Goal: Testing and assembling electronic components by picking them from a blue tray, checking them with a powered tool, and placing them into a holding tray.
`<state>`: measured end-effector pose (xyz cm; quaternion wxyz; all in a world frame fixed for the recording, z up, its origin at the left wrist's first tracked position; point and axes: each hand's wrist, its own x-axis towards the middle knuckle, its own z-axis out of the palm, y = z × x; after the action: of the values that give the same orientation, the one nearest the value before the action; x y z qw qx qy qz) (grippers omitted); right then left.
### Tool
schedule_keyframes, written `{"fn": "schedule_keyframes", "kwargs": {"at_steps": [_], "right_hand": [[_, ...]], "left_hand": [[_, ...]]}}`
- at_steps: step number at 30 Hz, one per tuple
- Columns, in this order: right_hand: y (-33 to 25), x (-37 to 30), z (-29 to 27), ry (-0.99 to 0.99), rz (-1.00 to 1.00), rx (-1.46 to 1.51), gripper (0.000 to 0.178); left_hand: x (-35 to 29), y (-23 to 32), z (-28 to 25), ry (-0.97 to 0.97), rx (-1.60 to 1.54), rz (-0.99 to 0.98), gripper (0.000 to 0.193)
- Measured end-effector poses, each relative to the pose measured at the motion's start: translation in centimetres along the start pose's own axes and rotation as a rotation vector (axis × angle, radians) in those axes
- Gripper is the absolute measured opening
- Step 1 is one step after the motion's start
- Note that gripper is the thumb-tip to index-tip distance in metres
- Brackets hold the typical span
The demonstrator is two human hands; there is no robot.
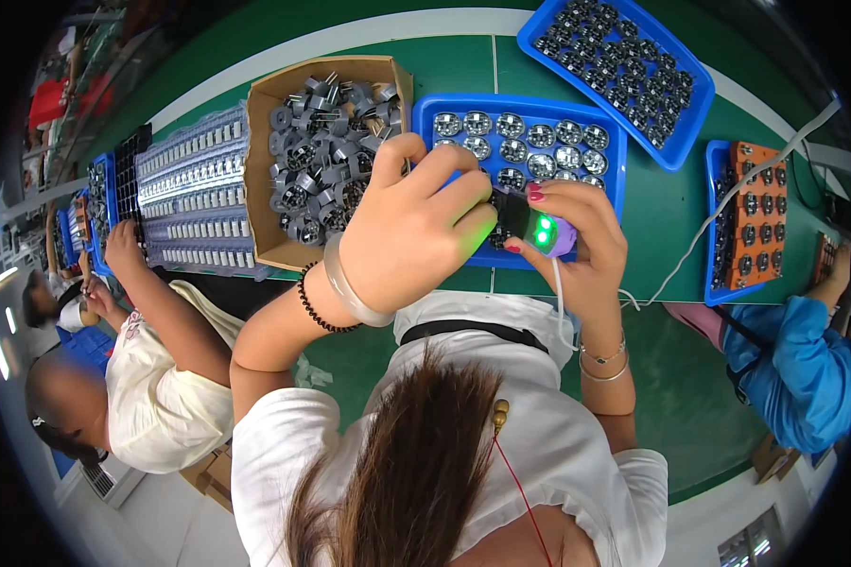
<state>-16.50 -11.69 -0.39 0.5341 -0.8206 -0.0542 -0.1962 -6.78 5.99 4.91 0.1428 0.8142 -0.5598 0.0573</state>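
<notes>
Above the blue tray's near side, my right hand (591,241) grips a small purple device (564,238) with two glowing green lights and a white cable hanging from it. My left hand (421,222) is closed, with its fingertips against the dark end of the device. Whatever it pinches there is hidden by its own fingers. Under and beyond both hands, the blue tray (617,142) holds rows of small round parts (541,135) with shiny silver tops. Left of it stands an open cardboard box (255,170) heaped with grey round parts (317,156) with metal pins.
Another blue tray (695,123) of round parts sits at the far right. Farther right, an orange rack (756,222) stands in a blue tray. Clear plastic trays (199,189) of small white parts lie left. The white cable (704,236) crosses the green table. Co-workers sit on both sides.
</notes>
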Motion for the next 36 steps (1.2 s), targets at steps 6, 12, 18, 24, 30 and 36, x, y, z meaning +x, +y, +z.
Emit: {"fn": "schedule_keyframes", "kwargs": {"at_steps": [6, 12, 18, 24, 30, 36], "right_hand": [[0.2, -0.3, 0.1, 0.016, -0.011, 0.025, 0.046], [1.0, -1.5, -1.0, 0.262, 0.160, 0.146, 0.051], [0.9, -1.6, -1.5, 0.252, 0.148, 0.169, 0.048], [0.9, -2.0, -1.4, 0.242, 0.155, 0.163, 0.048], [0.2, -1.8, -1.5, 0.032, 0.097, -0.021, 0.047], [-0.5, -1.0, 0.1, -0.005, 0.046, -0.072, 0.044]], "left_hand": [[-0.1, 0.1, 0.4, 0.059, -0.055, -0.041, 0.012], [-1.2, -1.9, 1.5, -0.098, 0.096, -0.113, 0.008], [-1.7, -2.8, 4.2, -0.088, 0.145, -0.138, 0.007], [-1.6, -1.8, 2.8, -0.039, 0.035, -0.169, 0.008], [-3.0, -1.6, 3.0, -0.205, 0.087, -0.084, 0.014], [-1.8, 0.1, 1.8, -0.004, -0.021, -0.052, 0.015]]}}
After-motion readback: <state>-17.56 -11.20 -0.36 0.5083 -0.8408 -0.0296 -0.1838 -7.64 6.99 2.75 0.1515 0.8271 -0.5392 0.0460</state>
